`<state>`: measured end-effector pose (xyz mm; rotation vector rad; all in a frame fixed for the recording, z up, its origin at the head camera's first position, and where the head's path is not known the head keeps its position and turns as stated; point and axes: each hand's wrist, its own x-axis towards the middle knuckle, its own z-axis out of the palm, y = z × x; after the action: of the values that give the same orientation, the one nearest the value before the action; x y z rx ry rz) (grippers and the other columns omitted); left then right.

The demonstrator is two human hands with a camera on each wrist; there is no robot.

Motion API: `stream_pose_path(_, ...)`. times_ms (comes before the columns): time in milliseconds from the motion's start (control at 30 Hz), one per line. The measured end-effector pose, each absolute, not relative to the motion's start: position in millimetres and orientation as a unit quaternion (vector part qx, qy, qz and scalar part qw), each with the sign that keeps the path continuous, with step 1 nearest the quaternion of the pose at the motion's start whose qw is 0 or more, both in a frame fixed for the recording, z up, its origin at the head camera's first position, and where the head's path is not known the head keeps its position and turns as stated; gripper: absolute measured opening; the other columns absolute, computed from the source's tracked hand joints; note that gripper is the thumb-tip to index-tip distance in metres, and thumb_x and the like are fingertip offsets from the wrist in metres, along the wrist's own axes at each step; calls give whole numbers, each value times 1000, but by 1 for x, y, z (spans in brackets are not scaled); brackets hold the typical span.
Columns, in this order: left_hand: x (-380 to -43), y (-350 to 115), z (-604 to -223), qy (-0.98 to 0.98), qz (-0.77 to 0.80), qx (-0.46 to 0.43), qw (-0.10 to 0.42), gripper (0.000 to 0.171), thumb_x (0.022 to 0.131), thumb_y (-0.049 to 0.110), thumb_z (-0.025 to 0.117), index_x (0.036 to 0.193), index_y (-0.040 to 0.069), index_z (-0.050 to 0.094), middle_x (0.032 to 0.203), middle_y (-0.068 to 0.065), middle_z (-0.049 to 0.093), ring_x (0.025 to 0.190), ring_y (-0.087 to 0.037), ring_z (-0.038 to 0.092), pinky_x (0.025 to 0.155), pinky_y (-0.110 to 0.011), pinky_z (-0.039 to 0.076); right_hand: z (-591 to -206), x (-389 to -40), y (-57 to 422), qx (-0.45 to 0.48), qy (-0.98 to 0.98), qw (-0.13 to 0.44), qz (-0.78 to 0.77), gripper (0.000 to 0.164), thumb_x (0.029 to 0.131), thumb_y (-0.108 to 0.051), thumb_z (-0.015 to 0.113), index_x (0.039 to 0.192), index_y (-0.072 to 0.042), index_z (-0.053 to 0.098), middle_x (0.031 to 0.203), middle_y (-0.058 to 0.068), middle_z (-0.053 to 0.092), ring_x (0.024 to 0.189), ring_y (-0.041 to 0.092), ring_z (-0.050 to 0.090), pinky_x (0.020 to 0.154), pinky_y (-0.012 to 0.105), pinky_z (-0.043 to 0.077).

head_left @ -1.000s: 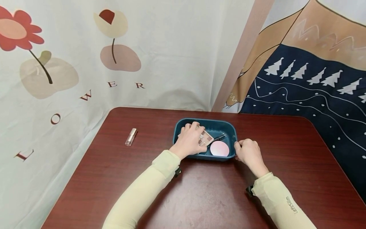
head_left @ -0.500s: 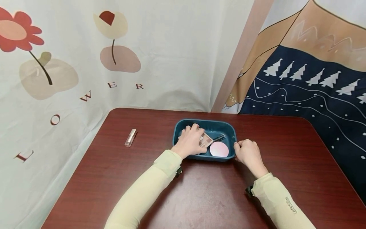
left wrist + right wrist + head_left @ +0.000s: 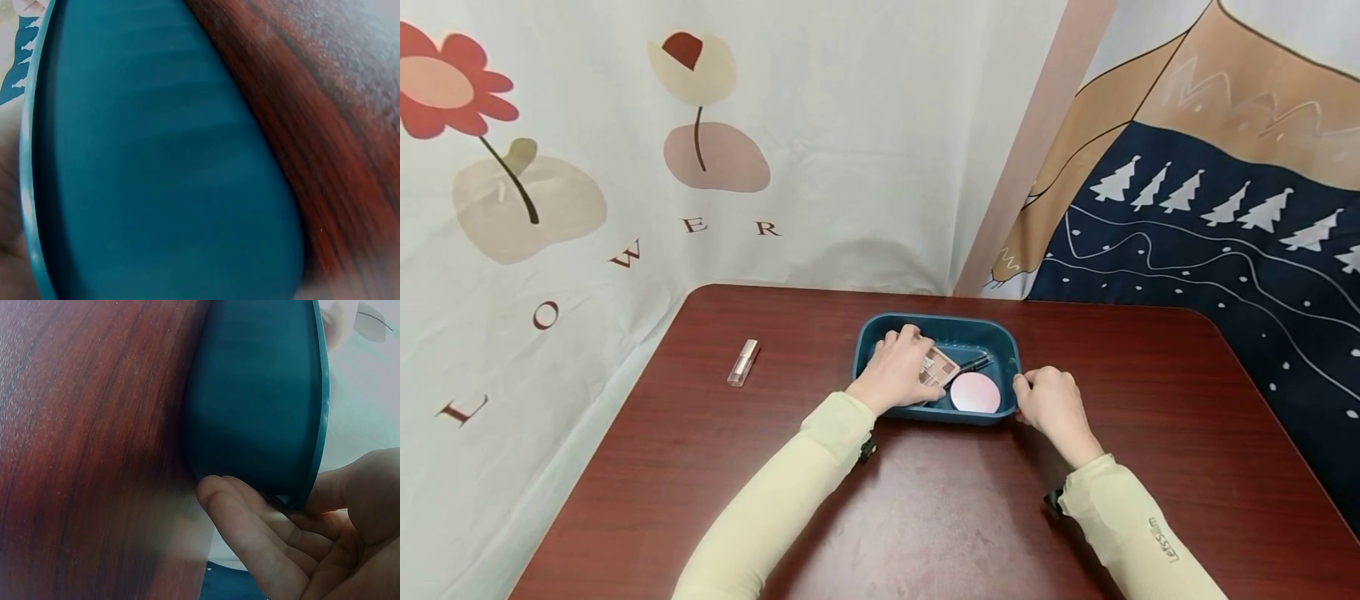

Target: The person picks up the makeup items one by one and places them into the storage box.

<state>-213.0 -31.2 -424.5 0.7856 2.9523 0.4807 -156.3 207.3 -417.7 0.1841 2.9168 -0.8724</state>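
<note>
A dark teal plastic basin (image 3: 962, 329) sits near the back of the table. My left hand (image 3: 891, 371) reaches over its near rim and grips an eyeshadow palette (image 3: 942, 367), which lies tilted and is partly hidden by the fingers. Beside the palette are a black pen-like stick (image 3: 977, 362) and a round pink disc (image 3: 975, 393), both inside the basin. At the right end, my right hand (image 3: 1051, 404) holds the basin's rim. In the right wrist view its thumb is at the rim and its fingers (image 3: 250, 531) are against the outer wall.
A clear-and-pinkish lipstick tube (image 3: 743, 363) lies on the reddish-brown table (image 3: 925, 517), left of the basin. Printed curtains (image 3: 865, 150) hang close behind the table's back edge.
The palette tilts slightly differently under my left hand, which has barely shifted. My right hand stays at the basin's right end. The whole view has dropped a few pixels.
</note>
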Motion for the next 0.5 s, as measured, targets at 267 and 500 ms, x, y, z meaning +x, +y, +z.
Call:
stream_pose_path(267,-213,-41,-423,946,174,274,-9,71,83,52,82,134,5,65,143,-19,52,127,-35,49,101,-52,46,-418,-156,207,57,956,41,-286,35,104,-15,51,95,3,79,61,6,70,54,13,67,61,32,49)
stream_pose_path(500,-213,-54,-419,945,175,273,-44,67,90,49,77,138,4,62,143,-19,51,132,-39,47,106,-56,42,-418,-156,207,51,957,38,-284,36,104,-15,50,91,2,80,60,6,70,53,12,66,62,33,50)
